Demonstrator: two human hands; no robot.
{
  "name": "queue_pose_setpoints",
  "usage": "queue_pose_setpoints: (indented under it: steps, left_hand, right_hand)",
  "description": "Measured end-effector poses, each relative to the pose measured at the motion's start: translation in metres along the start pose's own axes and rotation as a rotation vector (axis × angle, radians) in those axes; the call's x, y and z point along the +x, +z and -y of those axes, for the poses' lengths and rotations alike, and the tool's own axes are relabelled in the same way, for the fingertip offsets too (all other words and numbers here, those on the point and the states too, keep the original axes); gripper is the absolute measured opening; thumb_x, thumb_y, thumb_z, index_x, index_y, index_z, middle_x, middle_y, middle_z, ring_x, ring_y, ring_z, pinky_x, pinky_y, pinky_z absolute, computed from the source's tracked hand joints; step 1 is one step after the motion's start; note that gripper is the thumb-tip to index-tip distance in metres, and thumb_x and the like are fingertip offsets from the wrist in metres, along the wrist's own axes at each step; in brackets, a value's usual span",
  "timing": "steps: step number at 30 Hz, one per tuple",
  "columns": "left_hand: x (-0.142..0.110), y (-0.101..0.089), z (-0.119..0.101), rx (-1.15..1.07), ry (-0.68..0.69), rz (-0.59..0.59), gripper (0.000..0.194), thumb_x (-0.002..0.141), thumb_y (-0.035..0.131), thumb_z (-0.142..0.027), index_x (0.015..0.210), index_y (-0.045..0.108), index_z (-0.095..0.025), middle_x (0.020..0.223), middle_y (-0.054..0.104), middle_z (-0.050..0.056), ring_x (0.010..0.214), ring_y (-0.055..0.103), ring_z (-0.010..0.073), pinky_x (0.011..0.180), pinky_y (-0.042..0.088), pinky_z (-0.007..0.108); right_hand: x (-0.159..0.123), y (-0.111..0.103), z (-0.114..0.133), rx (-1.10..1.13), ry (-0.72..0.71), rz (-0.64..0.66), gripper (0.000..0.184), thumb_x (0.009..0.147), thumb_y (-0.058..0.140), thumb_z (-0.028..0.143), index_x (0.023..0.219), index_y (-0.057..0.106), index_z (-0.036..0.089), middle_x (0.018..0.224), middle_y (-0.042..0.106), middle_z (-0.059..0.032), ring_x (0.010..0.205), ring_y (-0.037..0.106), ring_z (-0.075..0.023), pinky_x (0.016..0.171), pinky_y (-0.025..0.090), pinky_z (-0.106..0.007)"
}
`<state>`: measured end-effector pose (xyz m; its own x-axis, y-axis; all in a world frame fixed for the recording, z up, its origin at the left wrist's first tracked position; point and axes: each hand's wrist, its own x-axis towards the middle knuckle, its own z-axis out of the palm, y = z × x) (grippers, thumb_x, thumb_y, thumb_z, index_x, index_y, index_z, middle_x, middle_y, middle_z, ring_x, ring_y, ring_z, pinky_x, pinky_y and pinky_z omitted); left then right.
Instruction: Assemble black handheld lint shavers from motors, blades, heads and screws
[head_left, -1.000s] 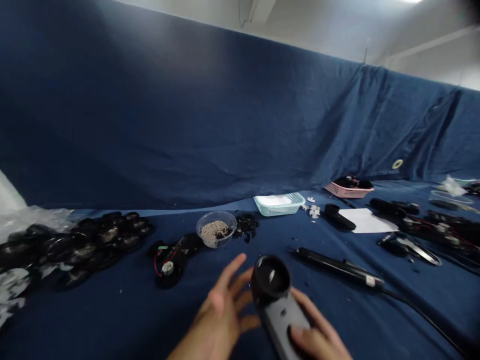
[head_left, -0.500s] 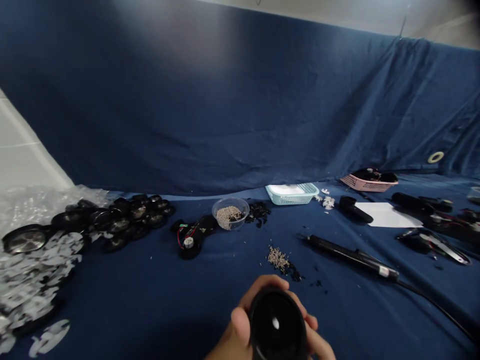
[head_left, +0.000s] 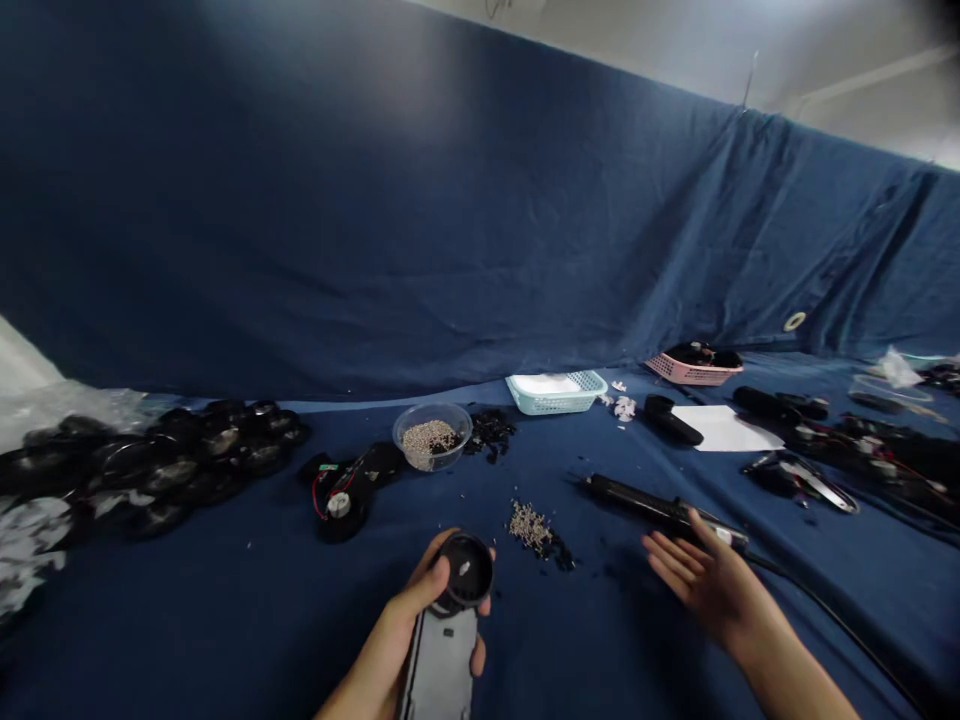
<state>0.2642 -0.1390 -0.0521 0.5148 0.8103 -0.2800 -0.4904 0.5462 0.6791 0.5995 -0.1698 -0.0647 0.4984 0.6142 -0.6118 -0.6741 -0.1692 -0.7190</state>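
My left hand (head_left: 397, 622) is shut around a grey flat-bodied device (head_left: 441, 668) just below its round black cup-shaped head (head_left: 466, 572). The lower end of the body runs out of view at the bottom edge. My right hand (head_left: 705, 585) is open, palm up, with nothing in it. Its fingertips are at or just over the end of a black corded soldering iron (head_left: 637, 503), and I cannot tell whether they touch it. Between my hands lies a small spill of pale beads (head_left: 529, 527) with black bits.
A clear bowl of beads (head_left: 431, 440) and a wired black fan part (head_left: 339, 503) sit ahead. Black round housings (head_left: 187, 450) are heaped at left. Farther back are a pale blue basket (head_left: 556, 392), a pink basket (head_left: 694, 367) and a white paper sheet (head_left: 724, 428).
My right hand has let go of the device and moved out to the right, opening near the iron. The device now sits lower in my left hand, with its grey body showing.
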Motion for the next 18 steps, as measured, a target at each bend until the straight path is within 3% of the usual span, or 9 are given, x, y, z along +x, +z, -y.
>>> queue_pose_setpoints:
  steps: [3,5,8,12,15,18]
  left_hand:
    - [0.002,-0.001,0.002,0.029,0.070,0.038,0.065,0.066,0.078,-0.043,0.122,0.049,-0.033,0.117,0.064,0.007,0.067,0.066,0.0209,0.042,0.049,0.028]
    - [0.001,-0.003,0.002,0.090,0.098,0.042,0.055,0.069,0.075,-0.040,0.119,0.054,-0.032,0.117,0.063,0.007,0.073,0.065,0.0223,0.046,0.052,0.031]
    - [-0.001,-0.006,0.000,0.158,0.088,0.046,0.049,0.067,0.077,-0.035,0.113,0.059,-0.030,0.114,0.065,0.006,0.079,0.067,0.0238,0.068,0.058,0.043]
    - [-0.003,-0.005,-0.006,0.294,0.091,0.066,0.049,0.063,0.081,-0.033,0.107,0.061,-0.028,0.114,0.065,0.004,0.098,0.066,0.0285,0.095,0.047,0.044]
    - [-0.006,0.001,-0.008,0.571,0.155,0.083,0.052,0.069,0.075,-0.045,0.115,0.058,-0.030,0.119,0.063,0.007,0.116,0.056,0.0332,0.106,0.036,0.049]
    - [-0.007,0.005,-0.011,0.810,0.175,0.085,0.052,0.077,0.063,-0.053,0.125,0.055,-0.033,0.132,0.057,0.006,0.131,0.042,0.0318,0.115,0.020,0.051]
  right_hand:
    - [0.020,0.015,0.019,-0.039,0.041,-0.089,0.049,0.090,0.060,0.038,0.128,0.045,0.013,0.109,0.061,-0.0116,0.084,0.067,-0.0190,0.065,0.058,-0.031]
    - [0.029,0.021,0.024,-0.080,0.045,-0.162,0.043,0.092,0.058,0.038,0.127,0.048,0.015,0.111,0.060,-0.0096,0.085,0.064,-0.0174,0.068,0.057,-0.032]
    - [0.041,0.023,0.026,-0.119,0.027,-0.262,0.039,0.092,0.058,0.037,0.124,0.051,0.016,0.111,0.060,-0.0083,0.088,0.063,-0.0177,0.072,0.056,-0.035]
    - [0.050,0.024,0.030,-0.097,0.026,-0.311,0.034,0.093,0.057,0.036,0.120,0.055,0.015,0.110,0.061,-0.0078,0.088,0.063,-0.0175,0.074,0.056,-0.035]
    - [0.051,0.029,0.033,-0.042,0.038,-0.305,0.032,0.093,0.057,0.034,0.119,0.056,0.015,0.111,0.060,-0.0080,0.090,0.063,-0.0179,0.076,0.055,-0.036]
    - [0.052,0.036,0.033,0.023,0.025,-0.316,0.033,0.093,0.056,0.035,0.120,0.055,0.015,0.112,0.060,-0.0083,0.091,0.063,-0.0182,0.076,0.055,-0.036]
